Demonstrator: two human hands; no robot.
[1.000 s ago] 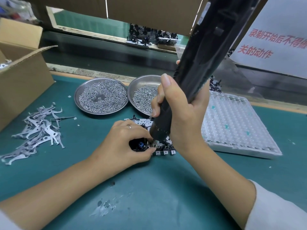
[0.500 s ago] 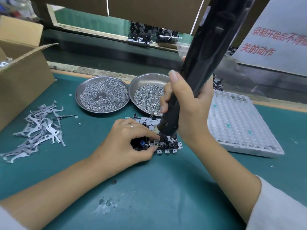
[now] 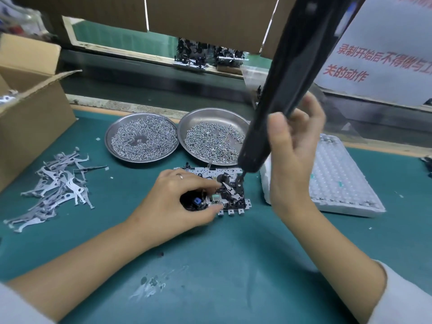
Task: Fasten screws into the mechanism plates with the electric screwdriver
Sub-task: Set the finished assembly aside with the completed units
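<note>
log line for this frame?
left hand: holds mechanism plate | right hand: grips electric screwdriver | bit at plate

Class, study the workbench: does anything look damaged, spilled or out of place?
Yes. The green mat has a scuffed, whitish worn patch near its front edge, and the metal levers lie in a loose, tangled heap at the left instead of in a container.

You've got bare forearms on both sides, with pale, whitish sleeves pushed up near the elbows. One sleeve shows at the bottom right corner, the other just peeks in at the bottom left. Your left hand has a thin plain ring on one finger. Nothing's worn on your right hand, and there are no gloves.
</note>
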